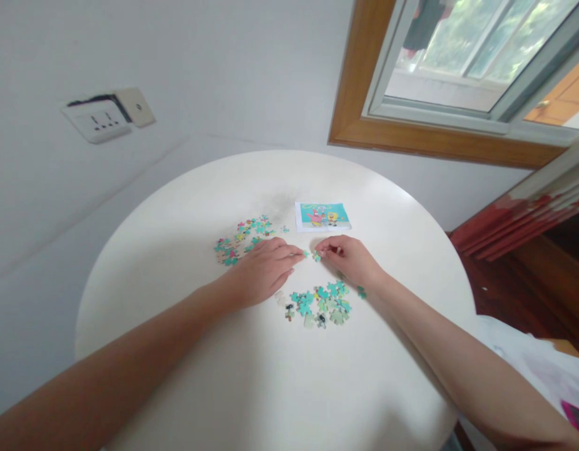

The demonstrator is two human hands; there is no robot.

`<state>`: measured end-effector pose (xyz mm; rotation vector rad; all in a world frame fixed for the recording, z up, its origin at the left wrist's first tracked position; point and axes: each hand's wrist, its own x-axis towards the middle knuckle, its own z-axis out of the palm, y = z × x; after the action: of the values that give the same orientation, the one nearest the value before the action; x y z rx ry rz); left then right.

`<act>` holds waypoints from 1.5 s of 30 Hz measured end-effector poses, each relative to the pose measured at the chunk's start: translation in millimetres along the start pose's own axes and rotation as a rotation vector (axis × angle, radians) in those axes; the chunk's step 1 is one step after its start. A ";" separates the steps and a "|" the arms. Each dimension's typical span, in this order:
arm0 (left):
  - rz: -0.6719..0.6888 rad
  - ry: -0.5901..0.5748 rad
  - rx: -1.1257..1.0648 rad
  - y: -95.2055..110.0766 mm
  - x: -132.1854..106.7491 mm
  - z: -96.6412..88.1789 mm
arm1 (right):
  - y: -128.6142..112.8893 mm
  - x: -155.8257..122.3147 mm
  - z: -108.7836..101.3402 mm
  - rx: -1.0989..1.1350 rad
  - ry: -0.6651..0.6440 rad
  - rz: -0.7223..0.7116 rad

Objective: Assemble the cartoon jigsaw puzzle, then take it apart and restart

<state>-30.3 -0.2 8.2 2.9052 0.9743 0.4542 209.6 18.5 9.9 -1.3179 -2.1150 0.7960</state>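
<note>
Nearest, both forearms reach in over the near edge of the round white counter (158, 263), one from each side. A pale crumpled sheet (528, 369) lies beyond the counter's right edge at the near side. A wide bare stretch of counter separates the near edge from the near group of jigsaw pieces (324, 305), mostly teal and pale green, lying right of the middle. A lone teal piece (361, 292) sits just right of that group, by the right wrist.

Farther in, the left hand (265, 266) lies palm down, its fingers extended and close together, the tips at a small teal piece (306, 254); whether they press it cannot be told. Facing it across a narrow gap, the right hand (352, 257) has its thumb and forefinger drawn together at a small greenish piece (316, 256); I cannot tell if they pinch it or only touch it.

Left of and partly behind the left hand spreads a loose heap of mixed jigsaw pieces (241, 237), well inside the left edge, with one small stray piece (284, 229) to its right. Just beyond the right hand lies a cartoon picture card (323, 216). White counter surface runs from the card to the far edge, and broad margins extend left and right. Past that stand the wall (223, 62), a power socket (99, 119) at left, and a wood-framed window (458, 56) at right above a red-and-white curtain (505, 232).
</note>
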 end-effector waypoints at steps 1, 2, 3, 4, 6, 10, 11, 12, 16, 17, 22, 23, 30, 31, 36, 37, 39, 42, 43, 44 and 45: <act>0.004 -0.004 0.008 0.2 0.1 0.2 | -2.1 1.6 1.7 -0.015 0.010 -0.005; 0.006 -0.005 0.012 0.2 0.2 0.3 | -3.8 3.2 3.3 -0.026 0.011 -0.010; 0.008 -0.004 0.013 0.2 0.1 0.3 | -5.1 4.8 4.8 -0.035 0.011 -0.016; 0.009 -0.001 0.013 0.1 0.1 0.2 | -5.8 6.5 6.3 -0.044 0.013 -0.022; 0.011 0.006 0.010 -0.1 0.0 0.2 | -5.6 9.5 9.3 -0.070 0.020 -0.039; 0.013 0.005 0.001 0.2 0.6 0.0 | -2.3 12.4 13.3 -0.127 0.043 -0.100; 0.013 0.001 0.000 0.3 0.9 0.0 | -1.5 12.5 13.7 -0.141 0.045 -0.116; 0.014 -0.003 -0.001 0.4 1.1 0.0 | -1.0 12.4 13.9 -0.154 0.049 -0.130; 0.011 -0.005 -0.006 -0.3 1.0 0.9 | -0.6 11.2 13.0 -0.175 0.075 -0.143; 0.010 -0.003 -0.007 -0.6 0.8 1.3 | -0.7 10.9 12.5 -0.173 0.075 -0.143; 0.021 0.000 -0.005 -1.8 0.3 3.1 | 0.2 8.2 10.1 -0.133 0.036 -0.158; 0.024 0.004 -0.007 -1.9 0.5 3.3 | 0.5 7.6 10.1 -0.127 0.034 -0.158; 0.019 0.001 -0.022 -1.3 1.7 2.6 | -0.4 6.7 11.9 -0.153 0.052 -0.144; 0.019 0.001 -0.023 -1.3 1.7 2.4 | -1.1 6.7 12.2 -0.158 0.051 -0.145; 0.018 0.012 -0.038 -1.5 1.4 2.1 | -5.6 5.7 14.4 -0.210 0.074 -0.134; 0.015 0.013 -0.042 -1.5 1.5 2.2 | -6.0 5.4 14.4 -0.217 0.078 -0.135; 0.013 0.018 -0.052 -1.5 1.5 2.4 | -5.8 4.8 13.5 -0.217 0.082 -0.138; 0.010 0.030 -0.062 -1.6 1.6 2.1 | -3.0 3.7 10.0 -0.190 0.084 -0.150; 0.012 0.035 -0.064 -1.7 1.7 1.9 | -1.8 3.3 8.8 -0.182 0.079 -0.162; 0.013 0.039 -0.067 -2.0 1.7 1.9 | -0.6 2.8 7.8 -0.179 0.072 -0.178; 0.013 0.041 -0.071 -2.4 1.7 2.0 | 0.3 2.4 7.2 -0.182 0.065 -0.196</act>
<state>-29.8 2.8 6.4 2.8511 0.9248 0.5400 203.9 19.4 5.0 -1.1846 -2.2645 0.4828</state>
